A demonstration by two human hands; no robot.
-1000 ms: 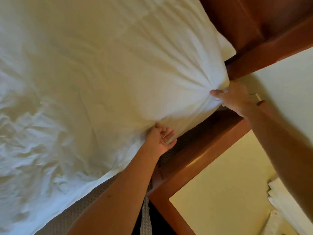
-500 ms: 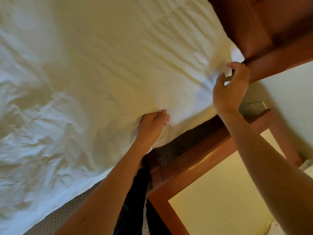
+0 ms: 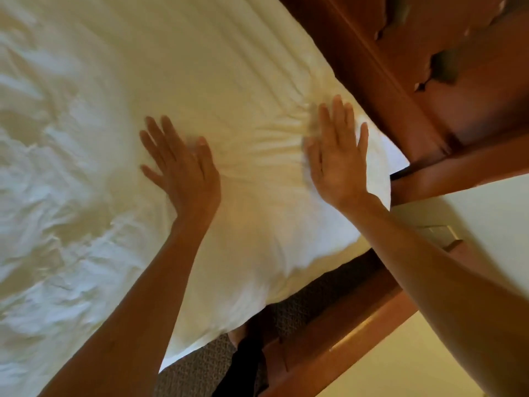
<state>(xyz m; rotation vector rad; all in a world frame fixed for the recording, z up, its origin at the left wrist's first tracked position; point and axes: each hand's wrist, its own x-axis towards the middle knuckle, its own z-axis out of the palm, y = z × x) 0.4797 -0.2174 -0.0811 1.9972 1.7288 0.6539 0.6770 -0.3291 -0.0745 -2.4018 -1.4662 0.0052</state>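
Both hands lie flat on the white, creased cotton bed sheet (image 3: 234, 70), which covers the mattress across the left and middle of the view. The left hand (image 3: 183, 170) presses palm-down with fingers straight and spread; its grip is apart and holds nothing. The right hand (image 3: 337, 164) lies the same way just inside the bed's corner, fingers straight and slightly fanned, with its grip apart and no cloth pinched. The hands are well apart, and a fan of tight folds in the sheet lies between them, bunching at the right hand's fingertips, which are blurred.

The sheet's near edge runs diagonally from the lower left up to a rounded corner just right of the right wrist. Its other edge runs along the reddish-brown wooden headboard (image 3: 429, 90), and a narrow dark gap shows at the corner. Left of the left hand the sheet spreads wide and open, more heavily crumpled.

Below the near edge lies a narrow strip of grey-brown speckled carpet (image 3: 315, 293), closed in by a reddish-brown wooden frame around a cream panel (image 3: 357, 333). A dark trouser leg (image 3: 246, 365) stands in that strip, just beside the bed edge. A cream wall (image 3: 472, 207) with a pale switch plate (image 3: 438, 233) sits near the right forearm.
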